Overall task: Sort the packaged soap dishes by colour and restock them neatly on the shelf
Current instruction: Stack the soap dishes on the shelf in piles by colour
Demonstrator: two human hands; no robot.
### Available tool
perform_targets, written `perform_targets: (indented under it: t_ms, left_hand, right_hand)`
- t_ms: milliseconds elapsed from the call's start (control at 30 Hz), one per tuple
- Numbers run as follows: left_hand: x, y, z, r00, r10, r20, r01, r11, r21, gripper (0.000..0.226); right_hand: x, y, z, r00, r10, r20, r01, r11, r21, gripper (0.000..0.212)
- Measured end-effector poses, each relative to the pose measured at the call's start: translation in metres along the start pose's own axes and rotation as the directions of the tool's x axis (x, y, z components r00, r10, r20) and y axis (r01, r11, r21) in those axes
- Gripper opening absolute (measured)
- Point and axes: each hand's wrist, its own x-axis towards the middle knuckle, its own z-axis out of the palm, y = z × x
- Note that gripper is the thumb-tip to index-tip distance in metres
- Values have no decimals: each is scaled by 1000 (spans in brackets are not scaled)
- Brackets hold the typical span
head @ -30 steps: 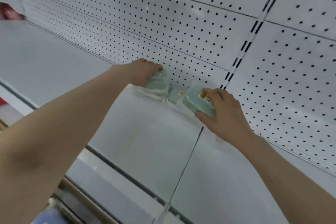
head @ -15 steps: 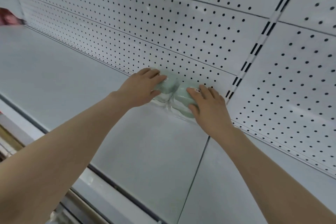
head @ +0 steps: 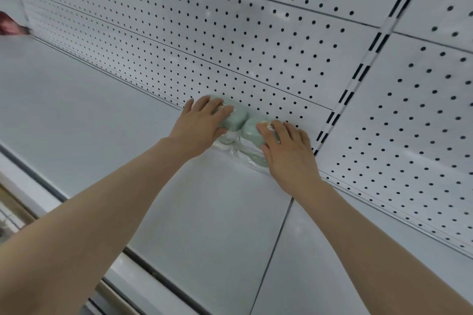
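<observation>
Two pale green soap dishes in clear wrap sit side by side at the very back of a white shelf (head: 102, 123), against the pegboard (head: 230, 33) behind it. The left soap dish (head: 236, 119) and the right soap dish (head: 252, 132) touch, or very nearly touch, along their inner sides. Crumpled ends of the wrap spread out on the shelf in front of them.

The left hand (head: 202, 125) lies on top of the left soap dish, its fingers almost straight and laid flat over the pack, the fingertips reaching toward the pegboard. The right hand (head: 289, 151) rests the same way on the right soap dish, fingers stretched out and a little spread. Each thumb seems to lie against the near side of its pack, though the wrap and the angle make that hard to be sure of. Neither hand is curled round anything.

A slotted upright strip (head: 358, 74) runs up the pegboard just right of the dishes, and a thin seam (head: 276, 238) crosses the shelf below the right wrist. Both bare forearms reach in from the lower corners.
</observation>
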Motion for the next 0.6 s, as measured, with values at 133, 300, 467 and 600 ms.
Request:
perform_targets:
  t_ms: [133, 300, 467, 600]
  left_hand:
    - [-9, 7, -13, 997, 46, -56, -46, 999, -6, 50]
    - [-35, 16, -45, 985, 115, -128, -117, 993, -9, 46]
    - [-80, 20, -83, 966, 195, -168, -193, 981, 28, 39]
    - [-135, 22, -114, 959, 240, -152, -237, 971, 40, 39]
  right_hand:
    - [0, -2, -12, 998, 2, 65, 0, 1000, -31, 50]
    - [-12, -6, -34, 999, -24, 29, 25, 999, -24, 48]
    - [-45, -29, -75, 997, -79, 24, 80, 994, -70, 55]
    - [-87, -58, -106, 996, -86, 24, 88, 993, -81, 55]
